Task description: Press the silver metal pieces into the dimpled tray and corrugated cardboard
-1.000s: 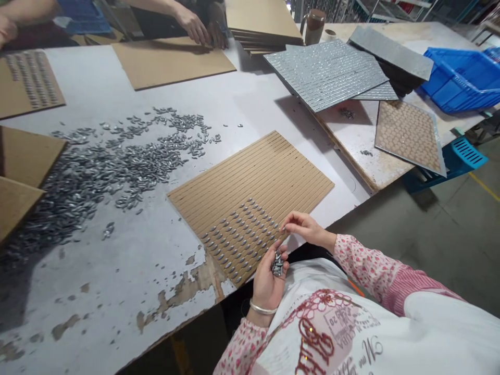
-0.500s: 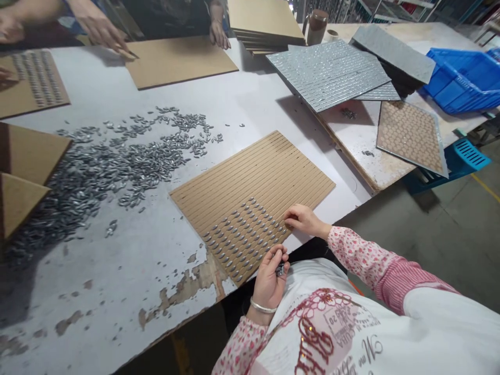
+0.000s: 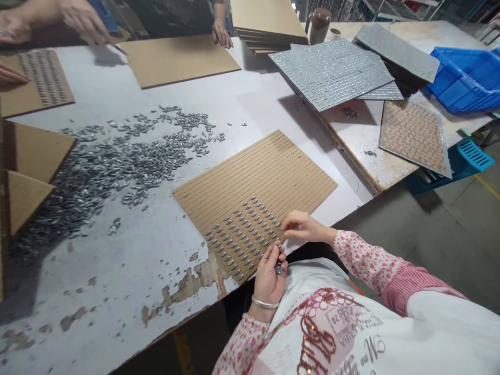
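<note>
A brown grooved board (image 3: pixel 258 166) lies tilted across the table before me. Rows of small grey spindle-shaped pieces (image 3: pixel 242 229) sit along its grooves at the near end. My left hand (image 3: pixel 269 276), at the board's near corner, is closed on several more of these pieces (image 3: pixel 278 268), with one showing at its fingertips. Just right of it, my right hand (image 3: pixel 304 227) hovers over the board's near edge, thumb and fingers curled together close to the left fingertips. Whatever it pinches is hidden.
A large heap of the grey pieces (image 3: pixel 117 161) spreads over the white table (image 3: pixel 128 281) at left. Across it, a co-worker's hand (image 3: pixel 222 32) rests by a plain board (image 3: pixel 179 60). Silver grooved panels (image 3: pixel 332 70) and a blue bin (image 3: pixel 464 78) stand at right.
My right hand has moved slightly toward my left fingertips, where a grey piece now shows. A co-worker's hand has drawn back from the plain board across the table.
</note>
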`<action>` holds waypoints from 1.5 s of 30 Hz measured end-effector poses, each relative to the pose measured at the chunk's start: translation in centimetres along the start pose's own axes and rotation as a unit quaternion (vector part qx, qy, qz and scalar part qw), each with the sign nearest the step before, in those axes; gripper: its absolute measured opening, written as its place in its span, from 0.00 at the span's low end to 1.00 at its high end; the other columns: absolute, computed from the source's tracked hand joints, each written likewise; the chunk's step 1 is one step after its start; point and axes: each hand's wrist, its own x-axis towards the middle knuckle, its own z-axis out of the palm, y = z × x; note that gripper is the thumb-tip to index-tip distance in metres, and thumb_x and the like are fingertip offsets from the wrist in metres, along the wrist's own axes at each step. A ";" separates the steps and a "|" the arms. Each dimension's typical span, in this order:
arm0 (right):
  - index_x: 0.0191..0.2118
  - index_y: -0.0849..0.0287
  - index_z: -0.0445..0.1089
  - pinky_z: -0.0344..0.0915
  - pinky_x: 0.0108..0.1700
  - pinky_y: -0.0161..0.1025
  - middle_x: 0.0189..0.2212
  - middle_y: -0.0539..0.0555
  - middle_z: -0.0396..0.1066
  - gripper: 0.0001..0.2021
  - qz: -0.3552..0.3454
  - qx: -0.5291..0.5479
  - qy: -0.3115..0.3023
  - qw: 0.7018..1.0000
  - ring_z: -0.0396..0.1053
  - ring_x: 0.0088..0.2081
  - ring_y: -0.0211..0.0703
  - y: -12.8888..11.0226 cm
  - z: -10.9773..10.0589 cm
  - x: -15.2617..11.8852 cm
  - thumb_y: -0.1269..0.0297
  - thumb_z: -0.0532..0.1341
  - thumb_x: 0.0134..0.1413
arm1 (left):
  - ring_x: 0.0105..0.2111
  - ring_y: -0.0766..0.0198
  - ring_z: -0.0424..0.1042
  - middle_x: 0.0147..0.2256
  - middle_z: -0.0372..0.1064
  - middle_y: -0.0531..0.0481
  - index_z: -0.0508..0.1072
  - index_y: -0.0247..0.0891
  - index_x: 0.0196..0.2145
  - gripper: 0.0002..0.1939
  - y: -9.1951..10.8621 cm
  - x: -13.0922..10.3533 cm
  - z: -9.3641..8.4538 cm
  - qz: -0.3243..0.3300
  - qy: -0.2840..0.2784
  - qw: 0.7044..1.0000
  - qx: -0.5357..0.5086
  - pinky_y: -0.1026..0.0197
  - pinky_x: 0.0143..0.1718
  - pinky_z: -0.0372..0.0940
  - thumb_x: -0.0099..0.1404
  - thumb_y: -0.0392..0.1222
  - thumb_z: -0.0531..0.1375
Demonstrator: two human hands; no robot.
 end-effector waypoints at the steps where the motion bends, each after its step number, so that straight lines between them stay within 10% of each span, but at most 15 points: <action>1: 0.35 0.59 0.68 0.62 0.41 0.37 0.32 0.53 0.68 0.11 -0.014 0.031 -0.032 0.999 0.64 0.36 0.39 -0.6 0.0 -0.1 0.57 0.59 0.54 | 0.22 0.76 0.62 0.28 0.66 0.50 0.73 0.32 0.33 0.08 0.0 0.1 0.0 0.001 0.000 1.000 -0.004 0.75 0.18 0.58 0.54 0.34 0.64; 9: 0.32 0.61 0.65 0.61 0.34 0.34 0.29 0.51 0.65 0.15 0.032 0.123 -0.018 0.992 0.62 0.31 0.36 -1.8 1.3 -0.3 0.53 0.55 0.58 | 0.22 0.76 0.63 0.27 0.66 0.51 0.72 0.33 0.33 0.05 0.2 -0.1 0.2 0.010 -0.003 1.000 -0.006 0.76 0.17 0.59 0.57 0.33 0.62; 18: 0.31 0.59 0.68 0.54 0.41 0.40 0.32 0.53 0.66 0.07 0.141 -0.199 0.070 0.967 0.58 0.38 0.43 1.9 -0.1 1.2 0.61 0.59 0.55 | 0.19 0.78 0.58 0.26 0.61 0.52 0.69 0.32 0.36 0.06 0.6 -0.5 0.3 -0.060 -0.009 0.998 -0.035 0.76 0.15 0.55 0.63 0.32 0.53; 45: 0.31 0.60 0.68 0.55 0.45 0.42 0.31 0.54 0.66 0.07 0.045 -0.182 0.107 0.977 0.58 0.39 0.43 3.4 0.1 -0.4 0.62 0.59 0.55 | 0.27 0.72 0.64 0.33 0.66 0.47 0.72 0.31 0.33 0.04 0.0 -0.2 -0.2 -0.009 -0.032 0.999 -0.001 0.72 0.24 0.62 0.58 0.30 0.58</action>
